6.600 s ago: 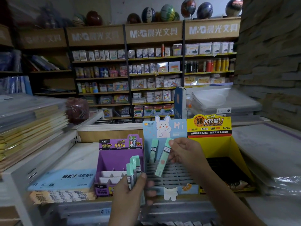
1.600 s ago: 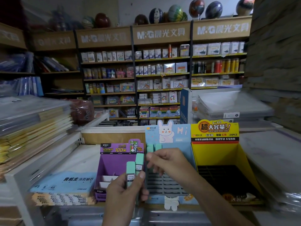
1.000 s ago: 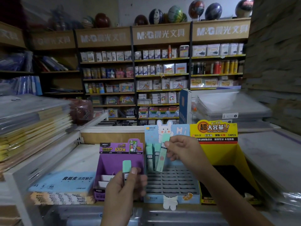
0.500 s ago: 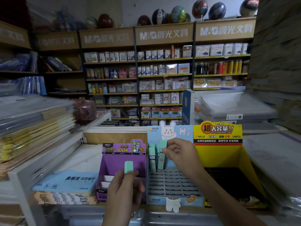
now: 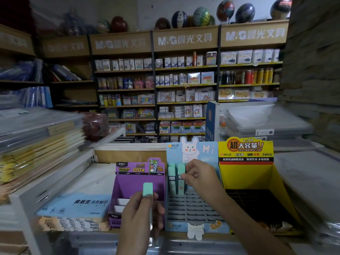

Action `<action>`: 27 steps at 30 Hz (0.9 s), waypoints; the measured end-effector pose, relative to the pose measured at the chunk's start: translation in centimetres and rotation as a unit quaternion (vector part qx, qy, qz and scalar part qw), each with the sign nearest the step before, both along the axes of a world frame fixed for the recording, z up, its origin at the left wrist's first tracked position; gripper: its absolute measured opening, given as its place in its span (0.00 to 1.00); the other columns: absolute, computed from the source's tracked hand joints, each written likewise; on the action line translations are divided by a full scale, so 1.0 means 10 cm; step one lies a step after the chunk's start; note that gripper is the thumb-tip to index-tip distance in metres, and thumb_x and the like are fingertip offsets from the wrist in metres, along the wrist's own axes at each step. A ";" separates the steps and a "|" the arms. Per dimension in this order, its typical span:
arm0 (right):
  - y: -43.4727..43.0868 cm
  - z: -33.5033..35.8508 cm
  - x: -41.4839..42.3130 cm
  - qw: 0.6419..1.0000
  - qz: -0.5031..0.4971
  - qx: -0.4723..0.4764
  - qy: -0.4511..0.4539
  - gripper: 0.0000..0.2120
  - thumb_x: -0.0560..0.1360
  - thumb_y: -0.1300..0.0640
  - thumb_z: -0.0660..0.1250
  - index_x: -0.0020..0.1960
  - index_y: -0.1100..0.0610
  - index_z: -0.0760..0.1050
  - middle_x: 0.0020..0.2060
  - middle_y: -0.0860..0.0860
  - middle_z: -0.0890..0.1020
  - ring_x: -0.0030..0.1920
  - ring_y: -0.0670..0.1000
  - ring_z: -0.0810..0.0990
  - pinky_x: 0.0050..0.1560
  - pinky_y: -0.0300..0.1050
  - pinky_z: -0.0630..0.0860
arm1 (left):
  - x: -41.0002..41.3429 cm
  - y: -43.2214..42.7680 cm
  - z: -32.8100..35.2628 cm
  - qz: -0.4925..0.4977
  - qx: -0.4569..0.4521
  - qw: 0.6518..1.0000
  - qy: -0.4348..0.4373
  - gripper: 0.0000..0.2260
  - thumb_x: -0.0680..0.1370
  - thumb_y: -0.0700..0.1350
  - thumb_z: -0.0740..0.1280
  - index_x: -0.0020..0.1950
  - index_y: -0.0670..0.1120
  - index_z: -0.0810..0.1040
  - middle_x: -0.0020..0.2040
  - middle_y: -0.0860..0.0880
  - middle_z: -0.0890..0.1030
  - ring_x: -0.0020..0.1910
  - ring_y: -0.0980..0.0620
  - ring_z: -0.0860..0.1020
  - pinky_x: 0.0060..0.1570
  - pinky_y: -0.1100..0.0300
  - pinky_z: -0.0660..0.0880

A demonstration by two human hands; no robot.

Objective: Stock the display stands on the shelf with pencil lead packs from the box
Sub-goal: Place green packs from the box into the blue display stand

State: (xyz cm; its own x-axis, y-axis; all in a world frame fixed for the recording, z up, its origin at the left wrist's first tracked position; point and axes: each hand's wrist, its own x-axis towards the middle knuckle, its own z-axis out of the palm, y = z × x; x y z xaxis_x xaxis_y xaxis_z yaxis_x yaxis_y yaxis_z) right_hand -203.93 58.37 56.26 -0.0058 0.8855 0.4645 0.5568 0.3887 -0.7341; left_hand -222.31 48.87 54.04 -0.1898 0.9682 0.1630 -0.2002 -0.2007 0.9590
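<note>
Head view: the blue stand (image 5: 193,207) sits on the pale shelf (image 5: 99,179); it is matt card, with a flat backboard cut to a rabbit's outline and a sloped grid of small rectangular slots. At the left end of its back row the back-row pack (image 5: 172,178) stands upright, a slim, smooth, mint-green rectangular case. Just right of it the right hand (image 5: 200,178) pinches the right-hand pack (image 5: 181,174) near its top between thumb and curled fingers; this pack is upright and touches its neighbour, its foot level with that row. In front of the stand's left edge the left hand (image 5: 139,216) grips the left-hand pack (image 5: 147,189), with the thumb pressed on its face; only the rounded mint cap shows. The purple stand (image 5: 139,179), of glossy card with white stepped tiers, touches the blue stand's left side. The yellow stand (image 5: 246,178), with a dark gridded insert, touches its right side. Left of the purple stand lies a flat pale-blue paper pad (image 5: 77,207).
</note>
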 end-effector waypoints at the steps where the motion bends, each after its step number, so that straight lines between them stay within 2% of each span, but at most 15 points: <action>1: 0.00 -0.01 0.00 1.000 -0.003 0.000 -0.006 0.07 0.74 0.59 0.75 0.45 0.59 0.78 0.33 0.55 0.84 0.37 0.52 0.84 0.44 0.50 0.83 | 0.00 0.00 0.01 0.001 0.003 1.000 0.000 0.10 0.84 0.38 0.60 0.50 0.36 0.78 0.31 0.40 0.80 0.21 0.47 0.71 0.21 0.64 0.64; 3: 0.00 -0.03 -0.01 1.000 -0.010 0.003 -0.015 0.08 0.74 0.58 0.76 0.44 0.60 0.79 0.32 0.54 0.84 0.34 0.49 0.84 0.43 0.50 0.83 | 0.00 -0.01 0.02 0.005 0.010 1.000 -0.002 0.10 0.85 0.37 0.60 0.50 0.35 0.79 0.31 0.40 0.80 0.21 0.46 0.72 0.20 0.62 0.65; 8: 0.00 -0.04 -0.01 0.999 -0.030 0.001 -0.022 0.08 0.73 0.56 0.77 0.43 0.60 0.80 0.33 0.54 0.84 0.36 0.52 0.84 0.43 0.49 0.83 | 0.05 -0.04 0.06 0.010 0.013 1.000 -0.002 0.10 0.84 0.36 0.60 0.50 0.34 0.79 0.32 0.40 0.80 0.22 0.47 0.74 0.18 0.61 0.67; 13: -0.05 -0.07 0.00 0.999 -0.038 -0.006 -0.021 0.07 0.73 0.56 0.77 0.47 0.58 0.82 0.35 0.49 0.83 0.38 0.47 0.83 0.45 0.44 0.82 | 0.08 -0.06 0.08 0.020 0.025 0.999 0.020 0.10 0.84 0.37 0.61 0.51 0.35 0.81 0.31 0.38 0.78 0.22 0.48 0.74 0.19 0.61 0.69; 16: -0.11 -0.08 0.07 0.999 -0.048 0.007 -0.012 0.05 0.74 0.59 0.75 0.49 0.59 0.82 0.35 0.49 0.83 0.39 0.46 0.83 0.45 0.45 0.82 | 0.09 -0.06 0.07 0.022 0.029 0.999 0.015 0.10 0.83 0.39 0.63 0.50 0.38 0.83 0.30 0.39 0.80 0.24 0.49 0.76 0.23 0.64 0.73; 20: -0.26 -0.06 0.19 0.999 -0.049 0.021 0.014 0.02 0.75 0.60 0.74 0.47 0.56 0.82 0.32 0.51 0.84 0.36 0.48 0.84 0.42 0.45 0.82 | 0.10 0.01 0.07 0.028 0.031 0.999 0.011 0.10 0.82 0.40 0.67 0.44 0.46 0.86 0.36 0.35 0.83 0.33 0.44 0.82 0.33 0.60 0.78; 22: -0.36 -0.06 0.26 0.998 -0.046 0.022 0.028 0.02 0.75 0.61 0.74 0.47 0.55 0.82 0.32 0.52 0.83 0.36 0.49 0.84 0.41 0.47 0.83 | 0.10 0.03 0.10 0.014 0.049 0.998 0.046 0.11 0.82 0.40 0.67 0.44 0.50 0.87 0.37 0.40 0.85 0.35 0.50 0.83 0.35 0.63 0.76; 24: -0.45 -0.06 0.36 0.998 -0.048 0.027 0.029 0.03 0.75 0.61 0.74 0.46 0.54 0.82 0.31 0.48 0.83 0.36 0.47 0.84 0.41 0.47 0.83 | 0.09 0.04 0.16 -0.008 0.062 0.995 0.083 0.13 0.82 0.41 0.67 0.43 0.53 0.87 0.35 0.50 0.85 0.33 0.58 0.80 0.33 0.64 0.73; 27: -0.57 -0.07 0.52 0.997 -0.065 0.036 0.017 0.05 0.75 0.61 0.74 0.44 0.52 0.83 0.32 0.44 0.84 0.36 0.43 0.83 0.41 0.43 0.82 | 0.08 0.08 0.24 -0.025 0.068 0.991 0.111 0.11 0.81 0.41 0.67 0.45 0.53 0.87 0.39 0.53 0.86 0.36 0.58 0.82 0.35 0.62 0.76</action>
